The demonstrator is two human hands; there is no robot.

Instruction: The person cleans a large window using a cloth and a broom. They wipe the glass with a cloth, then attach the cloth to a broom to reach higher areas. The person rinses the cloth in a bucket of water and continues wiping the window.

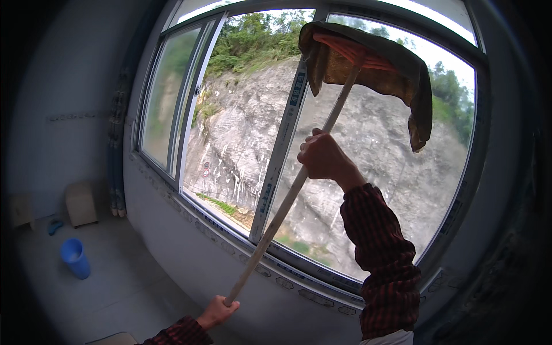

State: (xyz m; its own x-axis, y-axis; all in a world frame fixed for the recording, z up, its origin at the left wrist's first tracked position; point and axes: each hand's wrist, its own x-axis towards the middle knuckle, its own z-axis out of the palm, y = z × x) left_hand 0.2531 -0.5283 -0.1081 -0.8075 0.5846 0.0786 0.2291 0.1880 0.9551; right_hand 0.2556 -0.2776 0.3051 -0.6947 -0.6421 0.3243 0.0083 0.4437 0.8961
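Observation:
My right hand is wrapped around the upper part of a long pale pole, which looks wooden. Lower down, my left hand grips the pole close to its bottom end. The pole slants up to the right and ends in a red-orange plastic head with slats. Over that head hangs a dark brownish cloth, its ends drooping on both sides. The cloth is in front of the upper right window pane; whether it touches the glass I cannot tell.
A sliding window frame surrounds the panes, with a sill below. Left of it hangs a dark curtain. On the floor stand a blue bucket and a beige stool-like seat. Outside rises a rock slope.

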